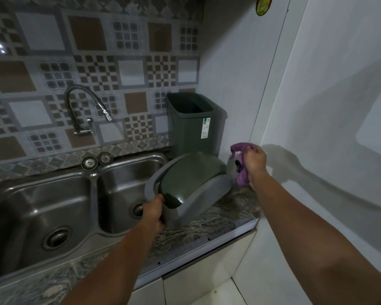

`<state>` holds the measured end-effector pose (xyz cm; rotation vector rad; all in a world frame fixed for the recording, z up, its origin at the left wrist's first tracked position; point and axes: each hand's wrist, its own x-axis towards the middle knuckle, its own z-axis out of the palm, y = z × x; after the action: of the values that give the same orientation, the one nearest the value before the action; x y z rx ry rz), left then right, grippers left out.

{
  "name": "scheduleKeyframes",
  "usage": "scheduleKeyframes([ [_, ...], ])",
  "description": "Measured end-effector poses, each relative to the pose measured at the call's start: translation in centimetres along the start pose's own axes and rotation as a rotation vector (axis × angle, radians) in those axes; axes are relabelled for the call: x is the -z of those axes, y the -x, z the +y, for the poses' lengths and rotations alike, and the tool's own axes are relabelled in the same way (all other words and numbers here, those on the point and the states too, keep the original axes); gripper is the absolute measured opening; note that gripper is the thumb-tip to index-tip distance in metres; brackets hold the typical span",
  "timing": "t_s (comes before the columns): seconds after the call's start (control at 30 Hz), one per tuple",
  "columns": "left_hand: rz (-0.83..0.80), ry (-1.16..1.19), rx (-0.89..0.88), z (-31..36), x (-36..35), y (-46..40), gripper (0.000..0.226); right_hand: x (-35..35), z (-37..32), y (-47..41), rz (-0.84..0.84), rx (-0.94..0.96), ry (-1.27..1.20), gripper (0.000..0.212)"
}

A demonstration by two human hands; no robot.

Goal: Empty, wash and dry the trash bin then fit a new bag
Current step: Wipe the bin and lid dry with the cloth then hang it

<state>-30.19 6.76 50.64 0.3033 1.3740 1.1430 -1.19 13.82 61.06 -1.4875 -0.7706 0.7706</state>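
**Lid tilted at the sink's edge, cloth bunched in the other hand**

The bin lid (191, 183) slants from the left hand (153, 211) up and away toward the right hand (254, 160), its long axis running along that line, its domed top facing the camera. It is a grey frame around a dark green swing flap, glossy in places. It sits over the right rim of the sink (75, 208) and the marbled counter (224, 219). The left hand grips its near lower corner, fingers curled round the edge, forearm reaching straight forward. The right hand, held just past the lid's far end, clutches a crumpled purple cloth (240, 164) with the knuckles up. The two hands are apart. Beyond both hands the dark green trash bin (191, 128) stands upright and open against the wall, a label on its corner.
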Motion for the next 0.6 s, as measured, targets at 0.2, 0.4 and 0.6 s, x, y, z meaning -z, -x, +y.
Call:
scheduleKeyframes([
  [0.2, -0.047, -0.187, 0.033, 0.4, -2.7, -4.5, 0.044, 1.5, 4.1, -2.7, -0.172, -0.108, 0.186, 0.032],
  [0.4, -0.084, -0.312, 0.025, -1.6, -6.4, -9.2, 0.045, 2.8, 8.6, -6.1, -0.126, -0.215, 0.239, 0.016],
  [0.6, -0.034, -0.4, -0.037, -4.0, -7.6, -13.9, 0.064, 2.7, 12.3, -8.0, -0.107, -0.27, 0.252, 0.022],
])
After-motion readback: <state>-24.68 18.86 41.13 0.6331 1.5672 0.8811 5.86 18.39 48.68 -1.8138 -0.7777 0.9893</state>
